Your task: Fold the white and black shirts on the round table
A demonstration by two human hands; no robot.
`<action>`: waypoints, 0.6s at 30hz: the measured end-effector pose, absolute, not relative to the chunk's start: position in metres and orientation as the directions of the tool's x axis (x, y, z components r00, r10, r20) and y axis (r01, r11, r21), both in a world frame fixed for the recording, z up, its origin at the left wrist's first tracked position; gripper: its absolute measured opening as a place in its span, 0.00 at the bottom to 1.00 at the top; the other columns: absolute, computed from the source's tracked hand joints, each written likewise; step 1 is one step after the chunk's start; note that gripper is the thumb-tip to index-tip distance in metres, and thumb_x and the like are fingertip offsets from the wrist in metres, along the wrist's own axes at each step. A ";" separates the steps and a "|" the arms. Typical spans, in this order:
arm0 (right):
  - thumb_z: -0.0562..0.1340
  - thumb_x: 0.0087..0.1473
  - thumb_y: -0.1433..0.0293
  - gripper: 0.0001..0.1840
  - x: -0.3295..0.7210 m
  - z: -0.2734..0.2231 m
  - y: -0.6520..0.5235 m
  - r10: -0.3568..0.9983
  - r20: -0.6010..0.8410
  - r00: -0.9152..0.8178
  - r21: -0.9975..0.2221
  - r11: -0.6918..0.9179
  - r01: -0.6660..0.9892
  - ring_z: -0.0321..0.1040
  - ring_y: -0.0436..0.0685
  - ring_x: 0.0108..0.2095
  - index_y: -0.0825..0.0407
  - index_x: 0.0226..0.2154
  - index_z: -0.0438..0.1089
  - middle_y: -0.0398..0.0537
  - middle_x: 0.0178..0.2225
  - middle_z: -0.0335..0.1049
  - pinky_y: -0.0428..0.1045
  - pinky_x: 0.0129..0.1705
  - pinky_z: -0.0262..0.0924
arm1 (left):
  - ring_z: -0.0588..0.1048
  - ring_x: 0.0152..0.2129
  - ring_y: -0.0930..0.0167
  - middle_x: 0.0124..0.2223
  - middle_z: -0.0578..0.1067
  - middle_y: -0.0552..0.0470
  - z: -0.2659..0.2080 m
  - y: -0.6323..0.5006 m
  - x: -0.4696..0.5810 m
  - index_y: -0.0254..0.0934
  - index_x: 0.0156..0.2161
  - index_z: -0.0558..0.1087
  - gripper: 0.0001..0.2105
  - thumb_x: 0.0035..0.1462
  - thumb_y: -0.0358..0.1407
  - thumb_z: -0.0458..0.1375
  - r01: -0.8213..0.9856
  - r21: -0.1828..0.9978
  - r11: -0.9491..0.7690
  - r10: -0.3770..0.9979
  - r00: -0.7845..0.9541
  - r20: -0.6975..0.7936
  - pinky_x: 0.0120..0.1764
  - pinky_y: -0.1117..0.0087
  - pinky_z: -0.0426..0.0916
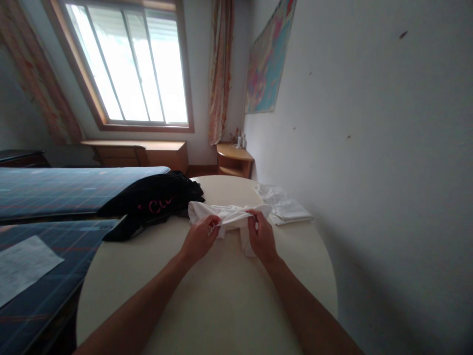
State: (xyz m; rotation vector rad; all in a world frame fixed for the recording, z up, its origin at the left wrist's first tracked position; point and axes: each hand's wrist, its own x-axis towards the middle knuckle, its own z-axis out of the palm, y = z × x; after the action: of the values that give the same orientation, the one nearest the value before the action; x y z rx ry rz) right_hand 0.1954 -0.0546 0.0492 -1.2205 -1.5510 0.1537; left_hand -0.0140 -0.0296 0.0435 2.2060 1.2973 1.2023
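Observation:
Both my hands pinch a white cloth garment (231, 215) over the round cream table (225, 291). My left hand (201, 236) grips its near edge on the left, with thumb and fingers closed. On the right, my right hand (261, 234) holds the same edge, and the fabric is drawn taut between the two. Part of the garment hangs down beside my right fingers and touches the table. Its exact kind cannot be made out. Right behind my right hand lies a folded white cloth (286, 206).
Black clothing (158, 199) with pink lettering lies crumpled at the table's left edge. Left of it are beds with blue plaid covers (74, 192) and a paper sheet (27, 266). A white wall (388, 197) stands close on the right. A wooden corner shelf (232, 153) stands beyond.

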 end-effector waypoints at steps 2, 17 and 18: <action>0.50 0.64 0.62 0.16 0.201 0.050 -0.054 0.755 0.632 0.175 -0.689 0.445 0.572 0.72 0.58 0.42 0.50 0.45 0.68 0.51 0.42 0.75 0.52 0.47 0.63 | 0.76 0.37 0.66 0.39 0.79 0.51 0.039 -0.029 -0.015 0.41 0.40 0.73 0.06 0.57 0.35 0.57 0.576 0.581 -0.575 0.812 0.316 0.490 0.43 0.67 0.68; 0.52 0.62 0.53 0.24 0.239 0.048 -0.040 0.720 0.554 0.417 -0.796 0.313 0.517 0.68 0.56 0.31 0.54 0.45 0.72 0.51 0.36 0.75 0.49 0.34 0.63 | 0.75 0.33 0.69 0.39 0.76 0.50 0.044 -0.028 -0.016 0.40 0.41 0.72 0.06 0.61 0.37 0.54 0.581 0.557 -0.593 0.756 0.165 0.633 0.40 0.69 0.68; 0.52 0.61 0.53 0.24 0.243 0.046 -0.037 0.728 0.545 0.417 -0.798 0.299 0.523 0.68 0.56 0.31 0.54 0.44 0.72 0.52 0.36 0.75 0.50 0.35 0.63 | 0.74 0.30 0.70 0.37 0.76 0.51 0.047 -0.027 -0.018 0.40 0.41 0.72 0.07 0.61 0.38 0.55 0.571 0.583 -0.579 0.765 0.131 0.631 0.37 0.71 0.68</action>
State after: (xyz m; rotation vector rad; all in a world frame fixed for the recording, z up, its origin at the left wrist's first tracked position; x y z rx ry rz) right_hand 0.2430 -0.0371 0.0462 -1.3563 -1.2346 0.1963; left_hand -0.0182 -0.0275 0.0467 2.2030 1.3240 1.4287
